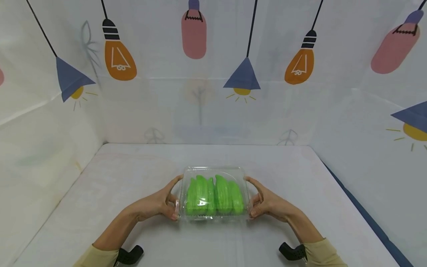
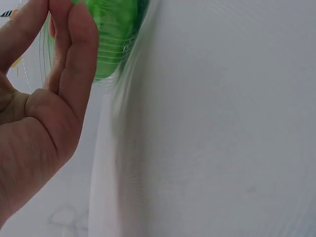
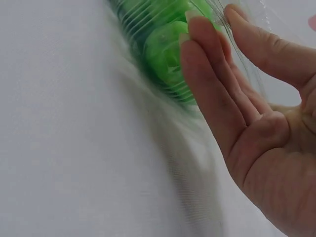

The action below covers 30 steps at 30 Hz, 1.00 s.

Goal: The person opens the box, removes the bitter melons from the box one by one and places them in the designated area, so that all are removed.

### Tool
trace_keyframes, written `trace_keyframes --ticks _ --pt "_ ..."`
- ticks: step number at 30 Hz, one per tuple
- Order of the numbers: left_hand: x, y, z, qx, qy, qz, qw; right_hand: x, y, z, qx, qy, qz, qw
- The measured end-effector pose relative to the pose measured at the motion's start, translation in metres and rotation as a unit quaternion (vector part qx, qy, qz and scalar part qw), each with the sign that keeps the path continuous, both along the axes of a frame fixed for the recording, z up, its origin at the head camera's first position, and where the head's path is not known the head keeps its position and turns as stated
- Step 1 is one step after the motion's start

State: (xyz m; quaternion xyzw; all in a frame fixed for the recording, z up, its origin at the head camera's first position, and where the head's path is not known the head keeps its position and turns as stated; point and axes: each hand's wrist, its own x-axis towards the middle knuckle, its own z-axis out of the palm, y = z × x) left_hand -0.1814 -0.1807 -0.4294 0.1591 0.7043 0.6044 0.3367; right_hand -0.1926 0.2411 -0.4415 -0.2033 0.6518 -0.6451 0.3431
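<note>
A clear plastic clamshell box (image 1: 213, 169) with a closed lid is in the middle of the head view. Inside it several long, curved green vegetables (image 1: 221, 194) lie side by side. My left hand (image 1: 156, 203) grips the box's left end, thumb and fingers spread along its edge. At the opposite end my right hand (image 1: 273, 203) holds it the same way. In the left wrist view, the fingers of my left hand (image 2: 59, 98) lie against the ribbed plastic side. The right wrist view shows my right hand (image 3: 266, 113) pinching the box's rim, with green showing through the plastic.
The box is over a white-covered table (image 1: 213, 244). White cloth walls (image 1: 213, 111) printed with lamps and bulbs stand behind and at both sides. A dark blue strip (image 1: 360, 211) runs along the table's right edge. Black curved pieces (image 1: 131, 255) sit by both sleeves.
</note>
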Motion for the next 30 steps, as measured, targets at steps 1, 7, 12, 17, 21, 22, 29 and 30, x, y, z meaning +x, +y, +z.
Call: trace_keyframes --ticks 1,7,12,17,21,22,29,30 --pt "0.0001 -0.0003 -0.0004 0.004 -0.001 0.001 1.0 0.0002 0.0004 -0.001 -0.004 -0.001 -0.001 1.0" --pt "0.0003 -0.0011 -0.005 0.019 -0.006 0.008 0.9998 0.0026 0.0026 -0.0078 -0.04 -0.008 -0.005 0.9992" --pt "0.0017 -0.0026 -0.0062 0.03 -0.012 0.014 0.9994 0.0033 0.002 -0.0097 -0.056 -0.006 -0.008 0.9984" --pt "0.0031 -0.0027 -0.0059 0.035 -0.017 0.024 0.999 0.0049 0.0 -0.0091 -0.069 -0.012 -0.009 0.9975" --pt "0.004 -0.0029 -0.0061 0.038 -0.019 0.029 0.9987 0.0051 -0.0014 -0.0087 -0.069 -0.01 -0.012 0.9975" --pt "0.0042 -0.003 -0.0063 0.039 -0.019 0.029 0.9986 0.005 -0.0016 -0.0086 -0.068 -0.01 -0.012 0.9975" --pt "0.0044 -0.0045 -0.0066 0.039 -0.017 0.035 0.9985 0.0068 -0.0054 -0.009 -0.055 -0.009 -0.032 0.9979" --pt "0.0043 -0.0049 -0.0065 0.04 -0.017 0.038 0.9984 0.0073 -0.0063 -0.0092 -0.051 -0.01 -0.04 0.9978"
